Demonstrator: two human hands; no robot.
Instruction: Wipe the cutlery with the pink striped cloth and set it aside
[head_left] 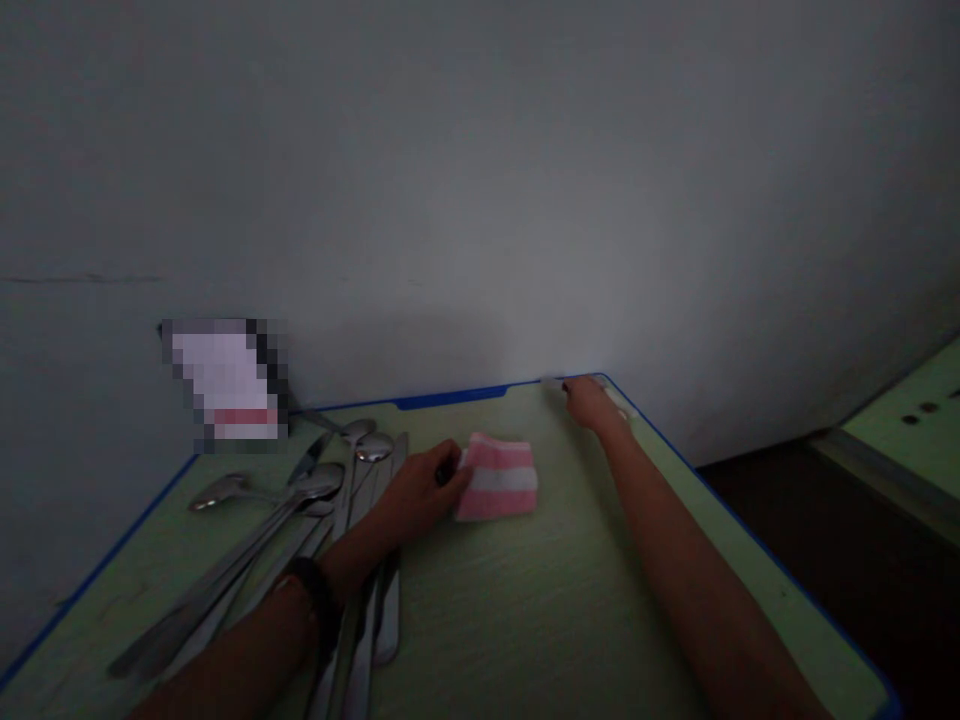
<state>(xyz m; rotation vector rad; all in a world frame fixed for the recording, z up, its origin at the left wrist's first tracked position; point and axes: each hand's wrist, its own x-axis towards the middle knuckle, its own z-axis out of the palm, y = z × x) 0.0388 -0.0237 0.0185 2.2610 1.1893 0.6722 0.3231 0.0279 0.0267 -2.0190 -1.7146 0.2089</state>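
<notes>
A folded pink and white striped cloth lies near the middle of the pale green table. My left hand grips the cloth's left edge with curled fingers. My right hand reaches to the table's far right corner, closed around a pale utensil whose end sticks out to the left. A dark band sits on my left wrist. The scene is dim.
Several metal spoons and knives lie in a pile on the left half of the table, partly under my left forearm. A blurred-out white object leans against the wall at the back left. The table has a blue rim. Another green surface stands at the right.
</notes>
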